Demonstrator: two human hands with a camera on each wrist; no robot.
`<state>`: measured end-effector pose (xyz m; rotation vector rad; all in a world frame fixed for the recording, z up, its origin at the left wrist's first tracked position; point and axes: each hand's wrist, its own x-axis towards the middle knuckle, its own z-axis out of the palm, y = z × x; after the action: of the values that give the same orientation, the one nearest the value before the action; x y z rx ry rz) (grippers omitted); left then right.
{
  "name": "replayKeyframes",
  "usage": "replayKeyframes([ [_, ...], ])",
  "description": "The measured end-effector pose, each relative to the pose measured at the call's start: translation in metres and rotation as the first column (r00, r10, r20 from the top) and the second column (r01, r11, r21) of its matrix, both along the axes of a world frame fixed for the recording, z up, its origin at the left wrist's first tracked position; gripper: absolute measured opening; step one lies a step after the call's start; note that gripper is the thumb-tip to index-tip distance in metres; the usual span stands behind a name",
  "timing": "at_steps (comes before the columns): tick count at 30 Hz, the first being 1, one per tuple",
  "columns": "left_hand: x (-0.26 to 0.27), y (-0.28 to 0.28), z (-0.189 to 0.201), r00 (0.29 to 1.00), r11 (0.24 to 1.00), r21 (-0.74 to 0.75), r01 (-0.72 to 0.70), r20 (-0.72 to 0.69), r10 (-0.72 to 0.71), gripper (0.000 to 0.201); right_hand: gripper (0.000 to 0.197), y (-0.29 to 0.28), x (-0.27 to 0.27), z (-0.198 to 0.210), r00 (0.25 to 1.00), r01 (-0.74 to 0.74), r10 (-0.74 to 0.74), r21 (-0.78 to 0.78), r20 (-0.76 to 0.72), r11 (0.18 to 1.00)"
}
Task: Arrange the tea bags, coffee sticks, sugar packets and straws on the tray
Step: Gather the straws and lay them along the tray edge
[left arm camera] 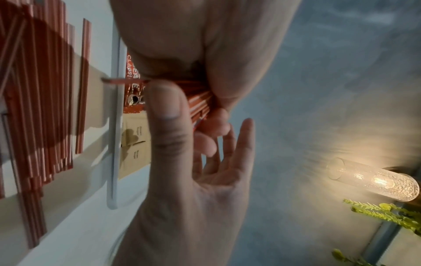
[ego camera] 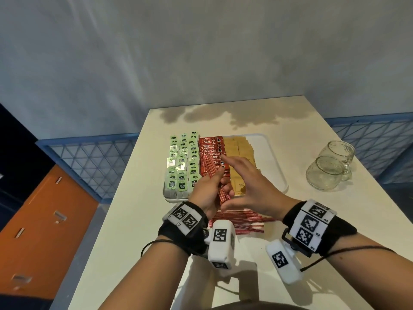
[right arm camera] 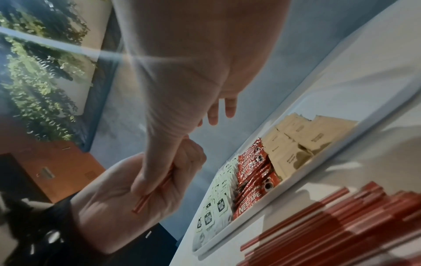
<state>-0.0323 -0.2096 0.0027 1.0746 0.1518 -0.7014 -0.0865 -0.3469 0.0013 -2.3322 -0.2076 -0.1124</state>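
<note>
Above the near edge of the white tray (ego camera: 276, 173), the left hand (ego camera: 206, 191) grips a bundle of red straws (ego camera: 220, 186) with curled fingers. The right hand (ego camera: 248, 186) is beside it, fingers straight, thumb touching the bundle. More loose straws (ego camera: 241, 220) lie on the table (ego camera: 134, 220) just before the tray, which holds tea bags (ego camera: 182, 166), coffee sticks (ego camera: 211, 153) and sugar packets (ego camera: 239, 148).

Hands hide the near coffee sticks (ego camera: 212, 153) and sugar packets (ego camera: 239, 146); tea-bag print is too small to read

tea bags (ego camera: 182, 163) green-white | coffee sticks (ego camera: 211, 153) red | sugar packets (ego camera: 240, 151) tan | straws (ego camera: 241, 222) red-white striped
</note>
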Motion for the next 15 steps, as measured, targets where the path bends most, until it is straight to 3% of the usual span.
replayKeyframes([
  [3, 0.0, 0.001, -0.003, 1.0, 1.0, -0.015, -0.024, -0.008, 0.024, 0.018, 0.13, 0.004, -0.004, -0.002, 0.998, -0.059, 0.057, -0.057, -0.028, 0.997],
  [8, -0.007, -0.005, -0.002, 0.999, 0.999, 0.022, 0.041, -0.027, -0.04, 0.022, 0.127, 0.005, -0.004, -0.005, 0.999, 0.044, -0.042, -0.059, 0.025, 0.997],
  [11, -0.007, -0.004, -0.001, 0.994, 0.994, 0.029, 0.109, -0.008, -0.109, 0.019, 0.134, 0.004, -0.006, -0.004, 1.0, 0.015, -0.016, -0.072, -0.01, 0.997],
  [15, -0.006, 0.007, -0.01, 0.931, 0.92, 0.2, 0.338, 0.072, -0.357, 0.023, 0.136, -0.006, -0.005, 0.002, 0.984, -0.014, 0.046, 0.185, -0.173, 0.983],
])
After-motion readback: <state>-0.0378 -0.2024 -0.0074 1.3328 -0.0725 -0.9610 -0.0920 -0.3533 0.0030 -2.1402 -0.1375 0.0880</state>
